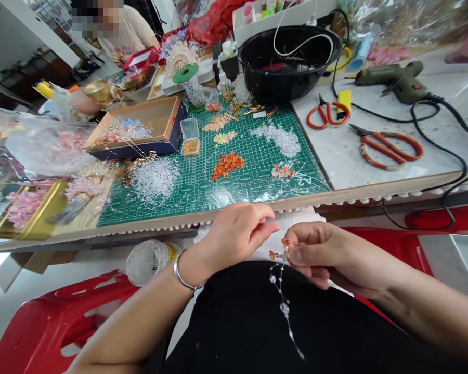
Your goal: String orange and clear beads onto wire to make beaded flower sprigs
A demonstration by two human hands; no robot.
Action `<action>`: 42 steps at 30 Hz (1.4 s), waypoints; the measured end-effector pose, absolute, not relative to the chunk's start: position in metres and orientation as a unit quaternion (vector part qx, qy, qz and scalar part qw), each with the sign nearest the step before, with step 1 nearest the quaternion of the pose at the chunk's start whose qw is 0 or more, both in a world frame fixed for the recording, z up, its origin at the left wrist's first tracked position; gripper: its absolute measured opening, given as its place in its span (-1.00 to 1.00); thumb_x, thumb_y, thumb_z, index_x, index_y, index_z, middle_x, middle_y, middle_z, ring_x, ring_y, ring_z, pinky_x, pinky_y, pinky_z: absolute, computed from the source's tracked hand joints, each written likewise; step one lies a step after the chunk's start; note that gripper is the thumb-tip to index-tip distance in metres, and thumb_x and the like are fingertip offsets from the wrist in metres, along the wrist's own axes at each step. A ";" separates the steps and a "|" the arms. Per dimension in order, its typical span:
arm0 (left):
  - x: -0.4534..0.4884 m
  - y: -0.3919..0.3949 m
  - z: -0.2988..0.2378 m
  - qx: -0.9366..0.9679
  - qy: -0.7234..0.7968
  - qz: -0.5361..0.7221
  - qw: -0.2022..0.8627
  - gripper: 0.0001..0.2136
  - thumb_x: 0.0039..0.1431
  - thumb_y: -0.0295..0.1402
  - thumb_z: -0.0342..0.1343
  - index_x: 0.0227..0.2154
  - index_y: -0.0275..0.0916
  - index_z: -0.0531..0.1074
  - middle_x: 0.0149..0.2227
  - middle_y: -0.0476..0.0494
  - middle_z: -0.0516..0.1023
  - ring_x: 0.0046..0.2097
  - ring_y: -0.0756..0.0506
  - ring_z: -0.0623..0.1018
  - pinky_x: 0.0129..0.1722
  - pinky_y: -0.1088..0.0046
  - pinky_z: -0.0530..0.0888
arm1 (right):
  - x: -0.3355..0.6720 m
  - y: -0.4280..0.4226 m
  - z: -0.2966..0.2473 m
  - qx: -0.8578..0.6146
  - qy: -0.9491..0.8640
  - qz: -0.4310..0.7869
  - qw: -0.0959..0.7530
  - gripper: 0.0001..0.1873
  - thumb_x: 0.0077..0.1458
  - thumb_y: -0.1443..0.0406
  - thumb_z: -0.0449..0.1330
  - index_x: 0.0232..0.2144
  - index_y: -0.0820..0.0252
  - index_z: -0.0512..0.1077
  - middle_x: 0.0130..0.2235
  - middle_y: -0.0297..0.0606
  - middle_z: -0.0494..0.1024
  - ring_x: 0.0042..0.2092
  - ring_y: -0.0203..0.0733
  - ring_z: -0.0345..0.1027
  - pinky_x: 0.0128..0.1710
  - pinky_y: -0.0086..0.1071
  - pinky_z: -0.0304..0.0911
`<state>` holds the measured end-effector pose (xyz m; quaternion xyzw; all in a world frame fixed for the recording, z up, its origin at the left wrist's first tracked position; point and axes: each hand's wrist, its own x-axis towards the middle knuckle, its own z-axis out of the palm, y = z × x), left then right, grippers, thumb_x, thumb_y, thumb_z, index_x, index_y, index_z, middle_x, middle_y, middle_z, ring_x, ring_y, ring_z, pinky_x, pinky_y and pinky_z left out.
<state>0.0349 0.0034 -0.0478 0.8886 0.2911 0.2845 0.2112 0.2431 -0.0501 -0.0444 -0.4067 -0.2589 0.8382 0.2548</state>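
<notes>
My right hand (327,254) pinches a beaded strand (284,308) between thumb and fingers, above my lap. Orange beads (272,255) sit at the strand's upper end, and clear beads on thin wire hang down from it against black clothing. Just to the left, my left hand (242,228) is curled, with thumb and index finger close together. Whether a fine wire lies between them is too small to tell. On the green cutting mat (195,192) beyond the hands lie orange beads (228,165), a small pile of clear and orange pieces (283,170) and clear beads (156,179).
Orange-handled pliers (390,148), smaller cutters (327,114) and a glue gun (401,82) with a trailing cord lie at the right. A black basin (288,62) stands behind the mat, an open box (140,130) at left. Another person (130,31) sits across the table.
</notes>
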 end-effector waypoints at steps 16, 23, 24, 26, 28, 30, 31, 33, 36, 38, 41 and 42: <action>0.053 0.002 0.011 0.967 0.197 0.152 -0.055 -0.80 0.27 -0.53 0.01 -0.46 -0.25 0.41 -0.52 -0.01 0.37 -0.46 -0.06 0.30 -0.49 0.34 0.19 | 0.242 -0.035 -0.055 -0.439 -0.318 0.800 0.255 -0.72 -0.15 0.27 0.41 -0.68 0.21 0.39 -0.66 -0.46 0.33 -0.66 -0.45 0.14 -0.66 -0.52 0.10; 0.040 0.001 0.002 0.933 0.322 0.154 0.053 -0.78 0.37 -0.39 -0.01 -0.39 -0.24 0.46 -0.51 0.02 0.46 -0.44 -0.02 0.37 -0.43 0.38 0.25 | 0.245 -0.037 -0.055 -0.422 -0.269 0.821 0.276 -0.75 -0.10 0.23 0.42 -0.59 0.25 0.46 -0.58 -0.41 0.40 -0.65 -0.49 0.09 -0.66 -0.54 0.14; 0.039 0.000 0.003 0.933 0.321 0.152 0.059 -0.78 0.38 -0.38 0.00 -0.38 -0.23 0.47 -0.50 0.02 0.47 -0.44 -0.03 0.38 -0.41 0.38 0.26 | 0.244 -0.037 -0.055 -0.420 -0.264 0.823 0.278 -0.74 -0.10 0.22 0.43 -0.59 0.25 0.47 -0.58 -0.41 0.40 -0.65 -0.49 0.09 -0.66 -0.55 0.14; 0.039 -0.003 0.003 0.935 0.309 0.163 0.060 -0.78 0.39 -0.38 0.00 -0.37 -0.24 0.48 -0.49 0.00 0.48 -0.43 -0.03 0.39 -0.40 0.38 0.28 | 0.242 -0.036 -0.055 -0.416 -0.255 0.825 0.285 -0.73 -0.14 0.23 0.46 -0.59 0.26 0.48 -0.58 -0.40 0.39 -0.64 -0.49 0.09 -0.67 -0.55 0.16; 0.042 -0.008 0.003 0.938 0.291 0.182 0.054 -0.81 0.36 -0.43 0.02 -0.37 -0.25 0.48 -0.49 -0.01 0.49 -0.44 -0.04 0.39 -0.41 0.37 0.28 | 0.239 -0.036 -0.054 -0.410 -0.247 0.826 0.296 -0.71 -0.17 0.24 0.49 -0.60 0.27 0.48 -0.58 -0.41 0.38 -0.63 -0.48 0.09 -0.66 -0.55 0.19; 0.046 -0.012 0.003 0.941 0.270 0.199 0.054 -0.83 0.30 -0.48 0.05 -0.40 -0.26 0.48 -0.51 -0.01 0.48 -0.46 -0.04 0.38 -0.42 0.38 0.28 | 0.238 -0.036 -0.053 -0.405 -0.238 0.826 0.311 -0.68 -0.16 0.21 0.50 -0.62 0.27 0.47 -0.60 -0.42 0.35 -0.62 -0.47 0.08 -0.66 -0.55 0.21; 0.048 -0.013 0.003 0.942 0.259 0.204 0.061 -0.84 0.28 -0.49 0.06 -0.41 -0.27 0.48 -0.51 -0.01 0.48 -0.46 -0.03 0.38 -0.43 0.39 0.29 | 0.237 -0.036 -0.053 -0.401 -0.232 0.827 0.319 -0.67 -0.15 0.19 0.50 -0.61 0.26 0.48 -0.61 -0.43 0.34 -0.62 -0.47 0.08 -0.65 -0.56 0.22; 0.049 -0.015 0.004 0.945 0.239 0.206 0.087 -0.84 0.28 -0.49 0.05 -0.40 -0.27 0.48 -0.50 -0.01 0.50 -0.46 -0.02 0.41 -0.42 0.40 0.31 | 0.238 -0.038 -0.052 -0.396 -0.219 0.828 0.332 -0.67 -0.12 0.16 0.50 -0.58 0.26 0.50 -0.62 -0.44 0.32 -0.61 -0.47 0.07 -0.64 -0.56 0.23; 0.044 -0.015 0.008 0.945 0.234 0.187 0.134 -0.83 0.33 -0.45 0.03 -0.34 -0.26 0.50 -0.49 0.00 0.54 -0.46 0.00 0.45 -0.43 0.42 0.32 | 0.240 -0.039 -0.050 -0.392 -0.204 0.831 0.338 -0.69 -0.10 0.16 0.49 -0.54 0.25 0.51 -0.57 -0.43 0.36 -0.61 -0.48 0.07 -0.63 -0.55 0.24; 0.038 -0.013 0.012 0.938 0.246 0.175 0.171 -0.81 0.37 -0.43 0.01 -0.30 -0.25 0.52 -0.48 0.01 0.57 -0.46 0.01 0.48 -0.42 0.43 0.33 | 0.242 -0.040 -0.048 -0.389 -0.201 0.835 0.333 -0.69 -0.10 0.16 0.49 -0.57 0.25 0.50 -0.58 -0.42 0.36 -0.62 -0.48 0.06 -0.65 -0.55 0.23; 0.030 -0.009 0.017 0.929 0.253 0.155 0.222 -0.81 0.38 -0.44 0.01 -0.23 -0.24 0.54 -0.40 -0.01 0.65 -0.40 0.01 0.54 -0.37 0.44 0.37 | 0.243 -0.040 -0.045 -0.379 -0.205 0.846 0.314 -0.66 -0.09 0.16 0.48 -0.63 0.25 0.48 -0.66 -0.44 0.30 -0.65 -0.47 0.05 -0.66 -0.54 0.21; 0.027 -0.007 0.019 0.928 0.253 0.147 0.232 -0.82 0.38 -0.45 0.01 -0.20 -0.24 0.54 -0.39 -0.01 0.65 -0.39 0.00 0.56 -0.35 0.44 0.37 | 0.243 -0.040 -0.044 -0.376 -0.207 0.849 0.307 -0.65 -0.10 0.16 0.48 -0.64 0.25 0.48 -0.68 -0.44 0.28 -0.65 -0.46 0.05 -0.66 -0.54 0.21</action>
